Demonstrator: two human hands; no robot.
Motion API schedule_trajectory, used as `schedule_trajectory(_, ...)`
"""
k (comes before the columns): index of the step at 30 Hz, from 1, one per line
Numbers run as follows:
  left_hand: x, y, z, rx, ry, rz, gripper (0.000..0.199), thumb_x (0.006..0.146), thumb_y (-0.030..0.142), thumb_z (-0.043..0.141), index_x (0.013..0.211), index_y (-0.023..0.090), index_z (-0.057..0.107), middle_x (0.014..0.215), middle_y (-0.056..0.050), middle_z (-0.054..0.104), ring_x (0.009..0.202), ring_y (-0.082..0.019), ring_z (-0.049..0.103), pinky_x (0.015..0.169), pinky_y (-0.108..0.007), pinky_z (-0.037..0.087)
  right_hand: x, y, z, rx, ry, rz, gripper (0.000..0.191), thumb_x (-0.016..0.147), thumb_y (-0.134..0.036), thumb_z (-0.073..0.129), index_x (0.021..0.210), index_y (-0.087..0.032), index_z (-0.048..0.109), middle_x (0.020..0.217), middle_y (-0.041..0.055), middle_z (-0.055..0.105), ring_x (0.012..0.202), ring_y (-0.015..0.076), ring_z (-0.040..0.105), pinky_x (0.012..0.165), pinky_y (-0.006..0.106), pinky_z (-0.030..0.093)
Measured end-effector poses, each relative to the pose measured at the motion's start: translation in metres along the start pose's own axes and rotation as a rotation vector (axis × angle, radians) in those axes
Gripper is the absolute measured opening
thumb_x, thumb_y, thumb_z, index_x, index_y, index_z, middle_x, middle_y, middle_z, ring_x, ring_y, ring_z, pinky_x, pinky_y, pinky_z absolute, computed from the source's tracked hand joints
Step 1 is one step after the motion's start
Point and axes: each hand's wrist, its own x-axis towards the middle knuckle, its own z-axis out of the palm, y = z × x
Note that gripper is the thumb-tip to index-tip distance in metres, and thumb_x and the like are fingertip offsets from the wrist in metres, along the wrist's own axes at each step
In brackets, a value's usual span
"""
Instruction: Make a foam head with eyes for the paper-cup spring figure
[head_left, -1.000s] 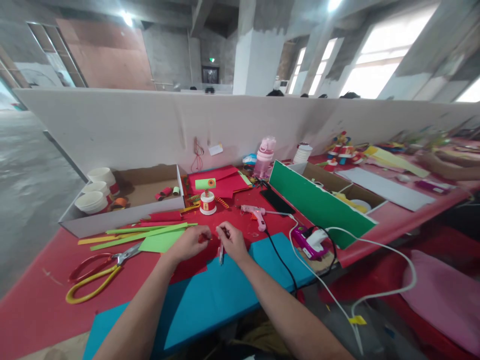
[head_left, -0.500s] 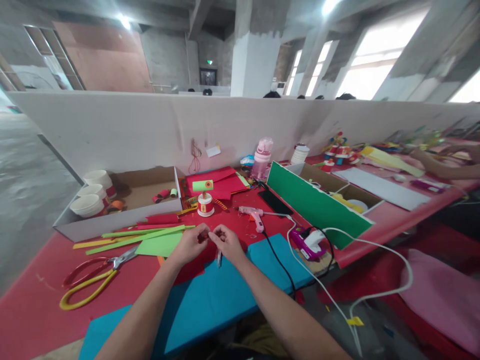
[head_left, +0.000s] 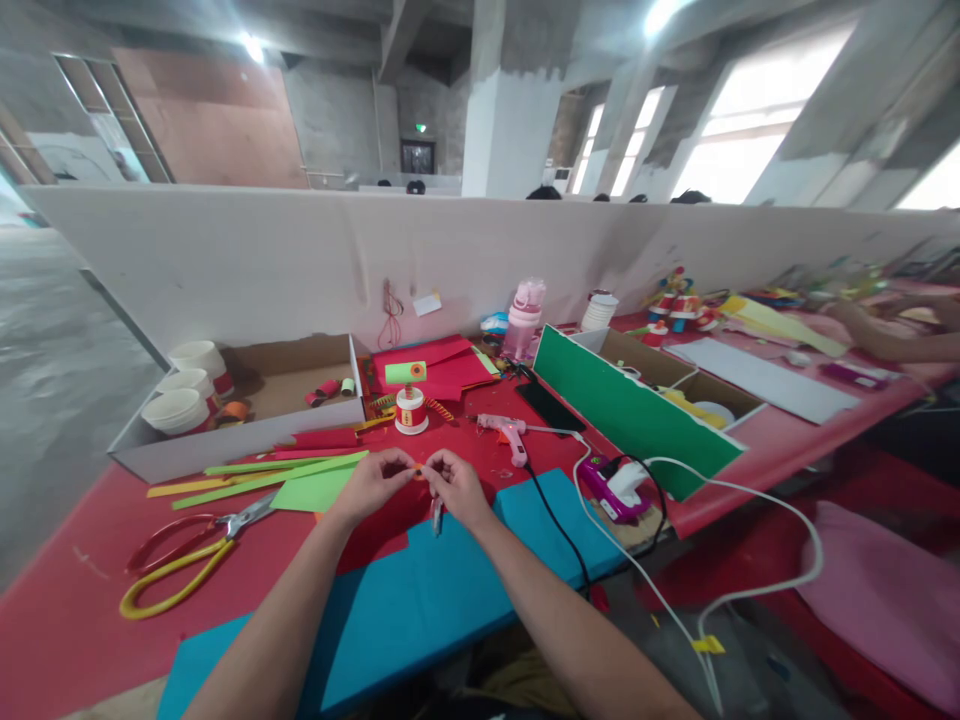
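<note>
Orange piece [head_left: 418, 473] newly visible between hands [head_left: 375, 484] [head_left: 457, 488]

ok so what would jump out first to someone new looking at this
Probably the big green side of the box on the right and the bright blue slab along the near edge. At left lie large scissors with one red and one yellow handle. In the middle, the left hand and right hand meet at a small orange piece, a red-and-white cup topped by a green roll just beyond.

Between the fingers [head_left: 441, 467], orange piece [head_left: 418, 473]; beyond them, red-banded white paper cup [head_left: 411, 412] below lime-green paper roll [head_left: 399, 373]; rightward, pink glue gun [head_left: 511, 433]; leftward, scissors [head_left: 232, 528], handles red and yellow.
</note>
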Motion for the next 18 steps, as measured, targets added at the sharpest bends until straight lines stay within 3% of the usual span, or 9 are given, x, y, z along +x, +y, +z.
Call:
schedule_trajectory(5, 0.0000, -0.0054, -0.0012, -0.119, -0.004, -0.107, 0.026, 0.077, 0.040, 0.062, 0.078, 0.014, 0.065, 0.065, -0.001, 0.061, 0.058, -0.011, 0.052, 0.058, -0.023, 0.041, 0.0002, 0.0038, -0.0001, 0.098, -0.041, 0.063, 0.031, 0.083, -0.051, 0.054, 0.079, -0.020, 0.056, 0.051, -0.0063, 0.052, 0.042, 0.0078, 0.046, 0.041, 0.018, 0.038)
schedule_trajectory(9, -0.0007, -0.0027, -0.0011, -0.152, 0.011, -0.154, 0.028, 0.075, 0.042, 0.063, 0.077, 0.014, 0.066, 0.063, 0.000, 0.061, 0.054, -0.010, 0.050, 0.056, -0.022, 0.040, -0.0006, 0.0029, 0.0010, 0.120, -0.049, 0.083, 0.028, 0.077, -0.047, 0.062, 0.076, -0.020, 0.055, 0.053, -0.0060, 0.055, 0.042, 0.0074, 0.048, 0.041, 0.017, 0.039)
schedule_trajectory(18, 0.0007, -0.0026, 0.0016, -0.153, 0.011, -0.123, 0.031, 0.074, 0.045, 0.066, 0.078, 0.014, 0.064, 0.066, -0.001, 0.063, 0.056, -0.010, 0.052, 0.057, -0.023, 0.042, 0.0003, 0.0055, 0.0012, 0.080, -0.004, 0.069, 0.024, 0.077, -0.043, 0.062, 0.074, -0.020, 0.056, 0.058, -0.0038, 0.060, 0.044, 0.0082, 0.051, 0.042, 0.018, 0.042)
